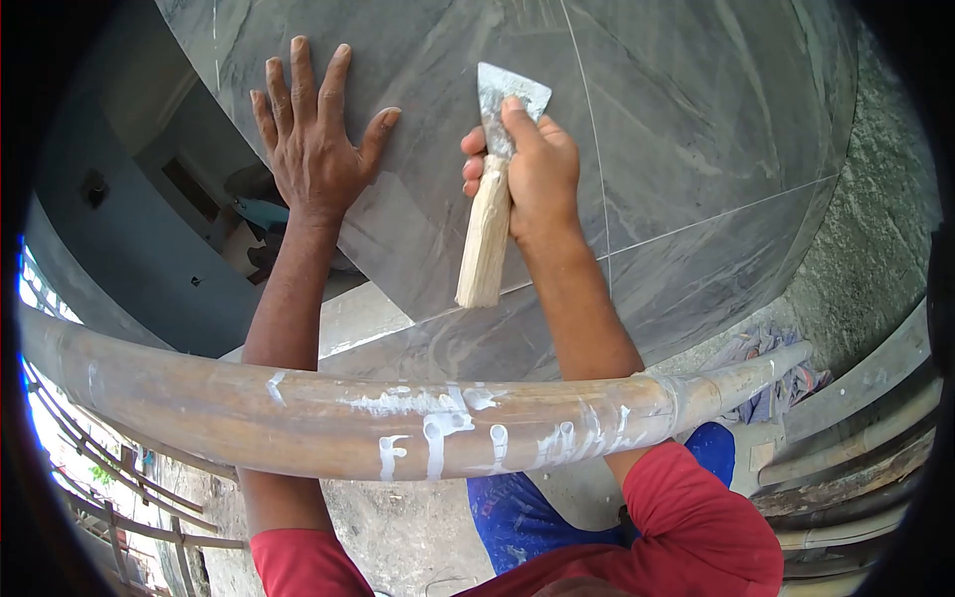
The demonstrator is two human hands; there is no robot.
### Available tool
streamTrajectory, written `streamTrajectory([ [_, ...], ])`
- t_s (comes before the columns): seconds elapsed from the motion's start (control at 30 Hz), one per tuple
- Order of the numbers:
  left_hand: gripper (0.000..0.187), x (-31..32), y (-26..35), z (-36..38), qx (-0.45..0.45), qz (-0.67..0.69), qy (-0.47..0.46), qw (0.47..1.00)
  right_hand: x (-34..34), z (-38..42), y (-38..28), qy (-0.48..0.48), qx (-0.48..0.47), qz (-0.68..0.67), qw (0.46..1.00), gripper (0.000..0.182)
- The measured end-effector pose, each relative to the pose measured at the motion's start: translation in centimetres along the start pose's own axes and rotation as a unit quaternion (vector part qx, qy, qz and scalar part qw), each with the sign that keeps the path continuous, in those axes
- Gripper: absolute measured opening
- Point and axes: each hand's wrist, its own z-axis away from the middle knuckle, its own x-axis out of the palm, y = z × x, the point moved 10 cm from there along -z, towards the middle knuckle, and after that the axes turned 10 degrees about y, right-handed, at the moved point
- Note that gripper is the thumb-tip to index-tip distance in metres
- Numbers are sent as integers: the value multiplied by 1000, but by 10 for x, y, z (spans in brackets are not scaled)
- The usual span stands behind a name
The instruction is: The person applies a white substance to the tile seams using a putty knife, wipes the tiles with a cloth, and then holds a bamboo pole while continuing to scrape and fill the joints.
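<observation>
Far left: thin dark bars are running in curved rows low down, daylight coming in behind them. Above, a blue-grey wall is sitting in shade, with a small dark recess showing in it. Room beyond is too dim for me to identify the clutter there.

Next, the tiled surface is starting at a slanting edge and filling the upper middle: grey, pale cloudy veining, thin white joint lines crossing right of centre. Left hand is resting palm-down near that edge, fingers spread, holding nothing.

Low across the view, a pole, looks like bamboo, is spanning nearly the full width and passing in front of both forearms. White smears are marking its middle. Beneath it, concrete ground is showing, pale and stained.

Centre: the scraper is sitting in front of the tile, broad blade pointing up and away, rough wooden handle hanging down. Right hand is gripping it where handle meets blade, thumb lying on the blade. Can't tell if the blade is touching tile.

Right: a crumpled cloth is lying by the pole's end. Rough cement is bordering the tile, and more poles are lining up below it.
</observation>
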Motion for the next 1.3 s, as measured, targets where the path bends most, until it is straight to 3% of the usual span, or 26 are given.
streamTrajectory([
  [0.1, 72, -2, 1, 0, 9, -12, -5, 1000, 1, 1, 3, 8, -8, -29, 999, 24],
  [0.27, 64, 0, -1, 0, 2, -14, -9, 1000, 12, 16, 19, -9, 16, 69, 997, 26],
  [0.43, 59, 0, -2, 3, -5, -12, -16, 1000, 30, 12, 7, -16, -26, 21, 999, 27],
  [0.5, 59, -1, -2, 2, -9, -12, -16, 1000, 18, 27, 35, -9, 42, 48, 998, 28],
  [0.7, 60, -1, -1, 3, -9, -14, -24, 1000, 32, 13, 11, -4, -10, 43, 999, 28],
  [0.9, 60, 1, -4, 2, -15, -17, -27, 999, 18, 38, 53, -28, 63, 88, 994, 27],
  [1.03, 59, 1, -4, 2, -16, -14, -31, 999, 17, 1, -4, 0, -27, 13, 1000, 30],
  [1.1, 59, 0, -4, 1, -15, -6, -26, 1000, -2, 3, 16, 5, -24, 24, 999, 30],
  [1.23, 59, 0, -3, 1, -16, 2, -20, 1000, -96, 58, 118, 9, 92, 146, 985, 29],
  [1.3, 60, -3, -5, -2, -11, -8, -14, 1000, -108, 61, 117, 10, 109, 159, 981, 28],
])
